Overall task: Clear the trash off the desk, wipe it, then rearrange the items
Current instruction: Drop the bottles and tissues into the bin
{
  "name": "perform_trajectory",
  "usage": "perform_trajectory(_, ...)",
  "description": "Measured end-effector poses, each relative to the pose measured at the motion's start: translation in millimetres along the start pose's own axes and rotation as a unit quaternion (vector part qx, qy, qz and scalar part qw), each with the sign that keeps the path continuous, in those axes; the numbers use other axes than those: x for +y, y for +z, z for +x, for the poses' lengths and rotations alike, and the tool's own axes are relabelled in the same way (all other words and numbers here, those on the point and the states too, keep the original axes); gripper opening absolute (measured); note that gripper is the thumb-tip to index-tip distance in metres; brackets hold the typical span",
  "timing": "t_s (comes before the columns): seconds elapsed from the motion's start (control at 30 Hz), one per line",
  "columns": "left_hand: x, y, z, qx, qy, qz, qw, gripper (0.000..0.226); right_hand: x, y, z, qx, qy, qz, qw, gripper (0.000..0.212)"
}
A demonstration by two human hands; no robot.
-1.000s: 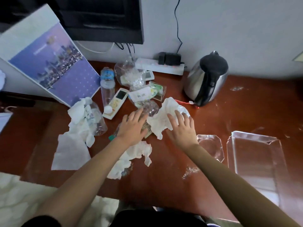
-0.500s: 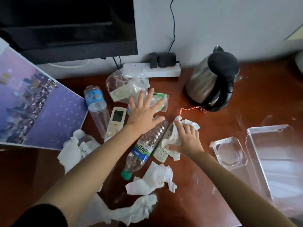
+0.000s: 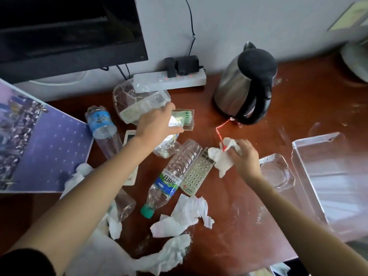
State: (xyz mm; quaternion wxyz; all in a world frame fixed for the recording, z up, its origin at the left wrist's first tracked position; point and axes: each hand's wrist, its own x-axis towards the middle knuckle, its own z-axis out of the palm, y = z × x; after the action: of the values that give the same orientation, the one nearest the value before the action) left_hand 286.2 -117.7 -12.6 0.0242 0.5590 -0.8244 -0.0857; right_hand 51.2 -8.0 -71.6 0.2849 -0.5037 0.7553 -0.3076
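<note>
While the right grip [image 3: 246, 159] stays clamped on tissue [image 3: 220, 159], the left grip [image 3: 157, 124] has clamped the green packet [image 3: 187, 116]; trash-clearing continues.

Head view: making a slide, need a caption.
Right hand grips a crumpled tissue while left hand holds a plastic packet on the cluttered desk.

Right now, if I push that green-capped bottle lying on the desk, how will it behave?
The green-capped bottle lies on its side, so it will probably roll, though the remote alongside may block that side. It looks empty, so likely very light. Its ribbed clear walls would probably dent under a firm squeeze.
</note>
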Motion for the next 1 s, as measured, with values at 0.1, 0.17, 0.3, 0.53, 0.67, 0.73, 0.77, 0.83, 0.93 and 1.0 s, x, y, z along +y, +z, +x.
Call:
perform_trajectory(0.1, -3.9, -20.1, -18.2, 0.014, -0.019, -0.022, 0.999, 0.059, -11.6, -11.7, 17.3, 0.01, -0.012, 0.003, 1.0, 0.004)
perform_trajectory(0.17, -11.0, -33.0, -30.7, 0.017, -0.04, -0.062, 0.997, 0.057, -18.9, -11.5, 30.9, -0.003, -0.018, -0.005, 1.0, 0.009)
perform_trajectory(0.3, -32.3, -44.2, -49.8, -0.045, -0.042, -0.199, 0.978, 0.052, -34.2, 5.7, 46.7, -0.042, -0.08, -0.124, 0.988, 0.017)
perform_trajectory(0.53, -20.9, -13.7, -70.1, -0.182, -0.003, -0.304, 0.935, 0.047, -55.0, 37.9, 64.2, -0.09, -0.145, -0.146, 0.974, 0.039)
perform_trajectory(0.67, -7.6, -6.4, -71.5, -0.172, -0.002, -0.224, 0.959, 0.055, -25.7, 48.4, 72.2, -0.199, -0.106, -0.283, 0.932, 0.064)
perform_trajectory(0.73, -4.0, -4.2, -72.5, -0.17, 0.02, -0.161, 0.972, 0.057, -5.1, 47.6, 66.2, -0.167, -0.125, -0.265, 0.942, 0.057)
perform_trajectory(0.77, -2.7, -1.9, -73.3, -0.168, 0.031, -0.134, 0.976, 0.059, 1.8, 44.6, 60.8, -0.153, -0.136, -0.249, 0.947, 0.051)
perform_trajectory(0.83, 0.3, 2.2, -75.5, -0.158, 0.044, -0.112, 0.98, 0.065, 17.1, 36.8, 54.9, -0.138, -0.154, -0.225, 0.952, 0.045)
perform_trajectory(0.93, 0.7, 3.5, -77.3, -0.143, 0.021, -0.155, 0.977, 0.067, 17.0, 16.8, 39.8, -0.117, -0.099, -0.12, 0.981, 0.018)
perform_trajectory(1.0, -3.3, 2.3, -77.5, -0.132, -0.013, -0.203, 0.97, 0.067, 8.1, 4.3, 25.7, -0.106, -0.042, -0.049, 0.992, 0.007)
